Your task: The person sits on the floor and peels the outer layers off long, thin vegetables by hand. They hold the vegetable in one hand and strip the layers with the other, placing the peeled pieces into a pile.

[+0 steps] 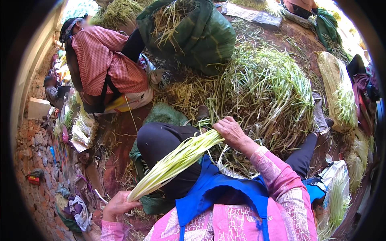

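A bundle of long pale green-and-white plant stalks [178, 165] lies slantwise over my bent left knee, stretched between my two hands. My right hand [230, 132] is closed round its greener upper end. At the white lower end is my left hand [119, 205], its thumb and fingers against the stalk ends. A blue apron [223, 186] covers my lap. Just beyond my right hand rises a large heap of loose green stalks [268, 90], brown and dry on its near side.
A person in a red checked garment [105, 60] sits at the upper left, beside a stuffed green sack [208, 39]. Stalks lie on a yellowish sack [331, 87] at right and a white bag [331, 174] at lower right. Brick rubble [36, 186] lines the left edge.
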Tool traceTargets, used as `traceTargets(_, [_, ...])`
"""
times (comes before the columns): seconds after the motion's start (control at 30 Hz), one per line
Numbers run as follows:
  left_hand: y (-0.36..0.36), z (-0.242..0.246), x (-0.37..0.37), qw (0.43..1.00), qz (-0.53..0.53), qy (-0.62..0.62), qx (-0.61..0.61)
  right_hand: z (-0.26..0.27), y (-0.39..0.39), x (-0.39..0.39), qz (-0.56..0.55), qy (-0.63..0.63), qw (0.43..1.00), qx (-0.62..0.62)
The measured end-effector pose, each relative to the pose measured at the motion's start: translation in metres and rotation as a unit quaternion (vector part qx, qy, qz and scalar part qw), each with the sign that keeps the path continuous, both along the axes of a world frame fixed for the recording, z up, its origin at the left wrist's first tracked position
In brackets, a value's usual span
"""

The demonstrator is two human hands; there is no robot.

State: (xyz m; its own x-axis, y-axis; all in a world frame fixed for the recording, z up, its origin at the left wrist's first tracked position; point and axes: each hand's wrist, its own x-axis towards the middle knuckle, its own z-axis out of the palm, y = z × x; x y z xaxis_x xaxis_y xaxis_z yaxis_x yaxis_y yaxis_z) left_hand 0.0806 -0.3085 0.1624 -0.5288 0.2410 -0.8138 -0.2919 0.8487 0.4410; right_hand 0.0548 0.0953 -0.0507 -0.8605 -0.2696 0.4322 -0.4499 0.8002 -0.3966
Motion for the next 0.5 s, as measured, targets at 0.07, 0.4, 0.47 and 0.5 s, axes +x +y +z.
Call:
traceTargets(0.07, [0.001,-0.001,-0.001,1.000,0.005,-0.020,-0.003,-0.005,-0.003,0.002,-0.009,-0.021,1.000,-0.012])
traceTargets(0.4, [-0.015,-0.036,0.012,0.995,-0.044,0.041,0.083,0.003,0.027,-0.002,-0.375,-0.433,0.708,-0.413])
traceTargets(0.47, [-0.029,-0.036,0.013,0.987,-0.078,0.112,0.083,-0.068,0.132,0.021,-0.443,-0.433,0.754,-0.217])
traceTargets(0.5, [-0.033,-0.037,0.012,0.982,-0.099,0.137,0.084,-0.090,0.173,0.033,-0.430,-0.423,0.798,-0.008])
